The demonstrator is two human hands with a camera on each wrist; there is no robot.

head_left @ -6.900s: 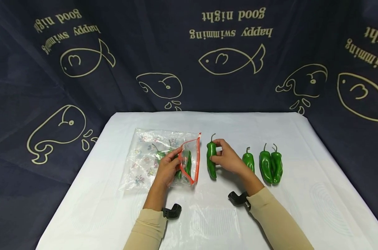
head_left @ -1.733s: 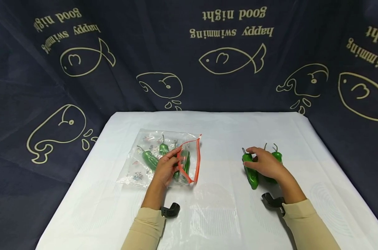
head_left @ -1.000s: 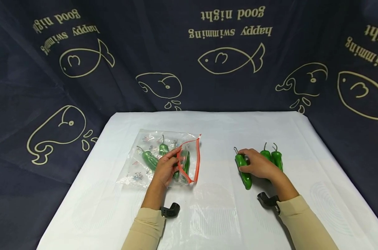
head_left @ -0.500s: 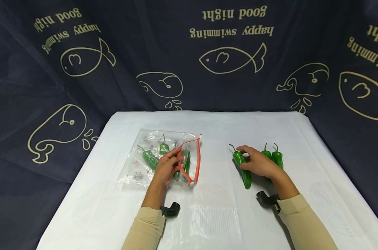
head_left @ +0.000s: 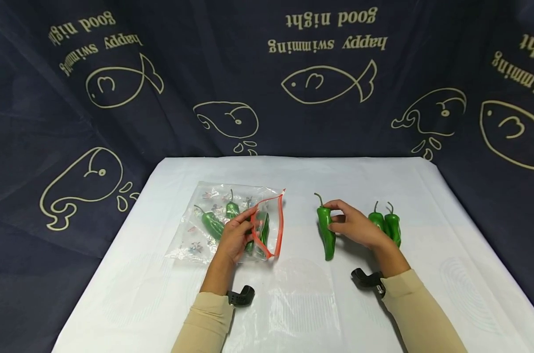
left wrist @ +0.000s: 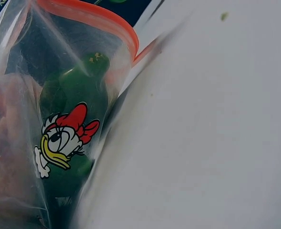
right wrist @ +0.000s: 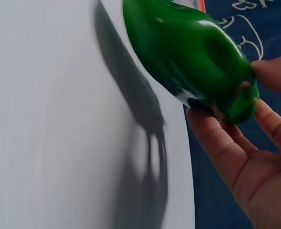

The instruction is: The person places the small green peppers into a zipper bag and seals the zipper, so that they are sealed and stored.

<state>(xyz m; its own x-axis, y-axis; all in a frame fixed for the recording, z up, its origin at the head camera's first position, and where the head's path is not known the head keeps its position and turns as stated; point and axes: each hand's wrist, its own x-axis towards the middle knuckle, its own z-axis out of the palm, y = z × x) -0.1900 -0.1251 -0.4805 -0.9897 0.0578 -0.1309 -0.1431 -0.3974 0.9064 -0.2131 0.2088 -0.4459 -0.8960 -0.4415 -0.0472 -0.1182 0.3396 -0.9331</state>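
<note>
My left hand (head_left: 236,238) grips the red-edged mouth of a clear zip bag (head_left: 183,240) and keeps it gaping to the right. Several green peppers (head_left: 212,224) lie inside; in the left wrist view one green pepper (left wrist: 74,90) shows through the printed plastic. My right hand (head_left: 357,226) pinches another green pepper (head_left: 325,228) between thumb and fingers, stem pointing away. The right wrist view has this held pepper (right wrist: 193,52) above the white cloth, its shadow apart from it.
Two more green peppers (head_left: 392,228) lie side by side on the white-covered table (head_left: 293,314), right of my right hand, partly hidden by it. A dark blue curtain (head_left: 267,127) with fish drawings stands behind the table's far edge.
About seven seconds ago my right hand held a different pepper near the bag. Since then it has picked up one from the right-hand group and carried it left. My left hand stays put.
</note>
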